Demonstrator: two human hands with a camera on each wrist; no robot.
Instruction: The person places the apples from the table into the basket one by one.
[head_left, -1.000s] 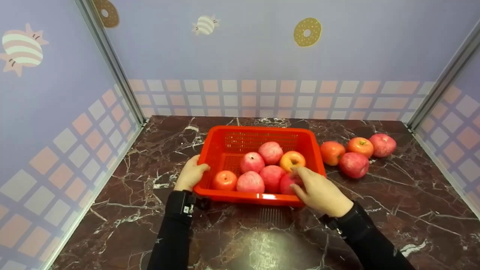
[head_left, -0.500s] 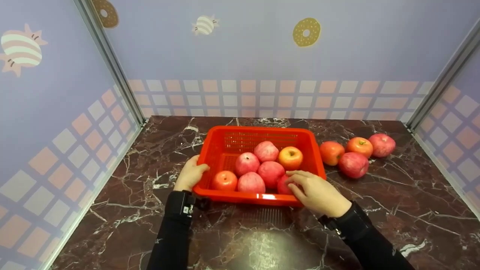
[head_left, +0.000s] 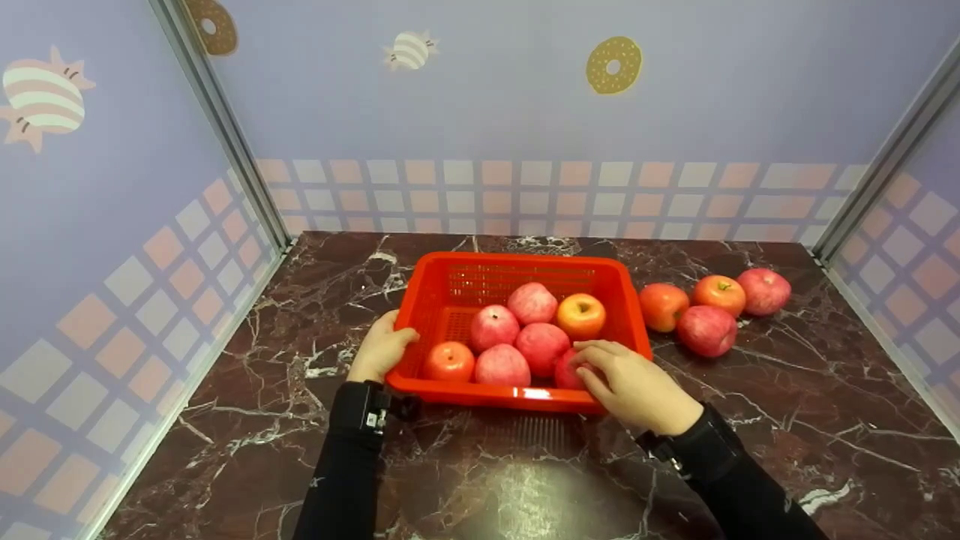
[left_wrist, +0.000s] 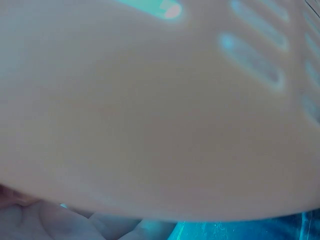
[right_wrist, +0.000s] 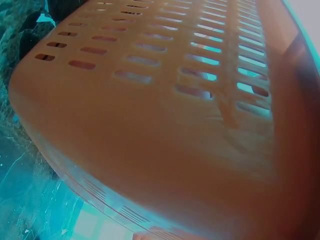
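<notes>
A red plastic basket [head_left: 517, 262] stands on the dark marble table and holds several apples. My left hand [head_left: 382, 346] grips its left rim, thumb over the edge. My right hand [head_left: 630, 381] lies over the front right corner, its fingers curled on a dark red apple [head_left: 566, 370] just inside. A yellow-red apple [head_left: 581, 315] sits right behind that one. Both wrist views are filled by the basket's slotted wall [right_wrist: 165, 100], blurred and very close. Part of my left hand's fingers [left_wrist: 50, 225] shows at the bottom of the left wrist view.
Several loose apples [head_left: 705, 330] lie on the table right of the basket. Patterned walls close off the left, back and right sides. Bare marble [head_left: 525, 480] stretches between the basket and me.
My right hand's fingers drew back from the yellow-red apple and curled onto the dark red apple. The apples in the basket shifted slightly left and back. My left hand stayed put.
</notes>
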